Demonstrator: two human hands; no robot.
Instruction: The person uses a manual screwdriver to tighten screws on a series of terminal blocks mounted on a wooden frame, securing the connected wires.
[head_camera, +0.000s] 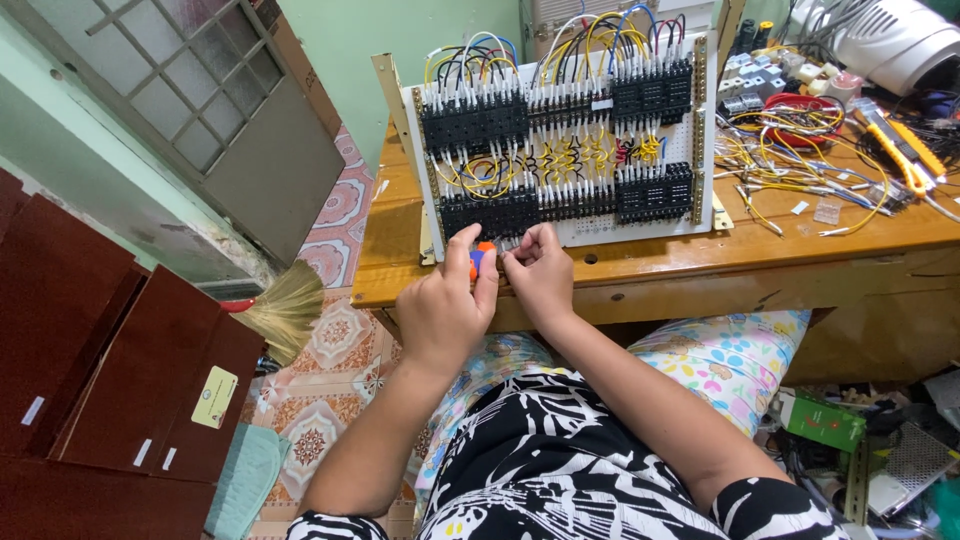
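Note:
A white wiring panel (640, 225) stands tilted on a wooden table (700, 262), carrying rows of black terminal blocks (475, 120) and many yellow, white, blue and black wires. My left hand (445, 305) is shut on a small screwdriver with an orange and blue handle (481, 259), held at the panel's lower edge. My right hand (540, 272) pinches at the same lower edge just right of the tool; what its fingertips hold is too small to tell.
Loose yellow wires (790, 165), an orange-handled tool (905, 160) and small connectors lie on the table's right side. A broom (285, 310) and brown cabinets (110, 370) stand at left. Boxes and clutter (860, 440) sit on the floor at right.

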